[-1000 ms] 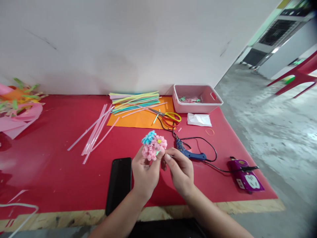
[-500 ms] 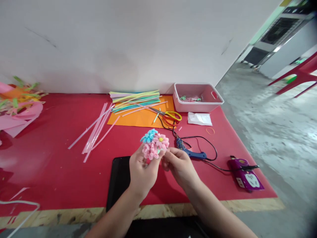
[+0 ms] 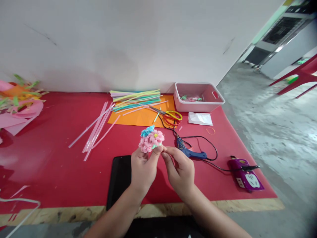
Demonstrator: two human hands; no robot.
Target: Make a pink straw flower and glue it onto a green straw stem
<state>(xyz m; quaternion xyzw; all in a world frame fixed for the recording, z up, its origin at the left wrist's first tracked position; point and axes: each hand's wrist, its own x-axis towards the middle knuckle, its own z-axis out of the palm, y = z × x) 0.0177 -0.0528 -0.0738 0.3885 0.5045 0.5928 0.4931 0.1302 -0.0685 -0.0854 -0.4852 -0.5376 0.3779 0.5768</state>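
Note:
A small bunch of fuzzy flowers (image 3: 151, 140), pink with one blue bloom and a yellow centre, is held up over the red table. My left hand (image 3: 144, 168) is closed round its underside, the thumb just below the blooms. My right hand (image 3: 180, 168) pinches with thumb and forefinger close to the left thumb, at the lower right of the bunch; what lies between those fingertips is too small to make out. Behind the right hand lies a blue glue gun (image 3: 190, 152) with a black cable.
Pipe cleaners (image 3: 136, 99) and scissors (image 3: 165, 113) lie on orange paper (image 3: 128, 120). Pink strips (image 3: 97, 129) are left of them. A pink bin (image 3: 198, 105), white packet (image 3: 200, 118) and purple power strip (image 3: 245, 175) stand right. A black tablet (image 3: 119, 180) lies near the left forearm.
The bunch has tilted and shifted slightly up and left. My right hand has turned, its thumb and forefinger now showing more clearly beside the left thumb.

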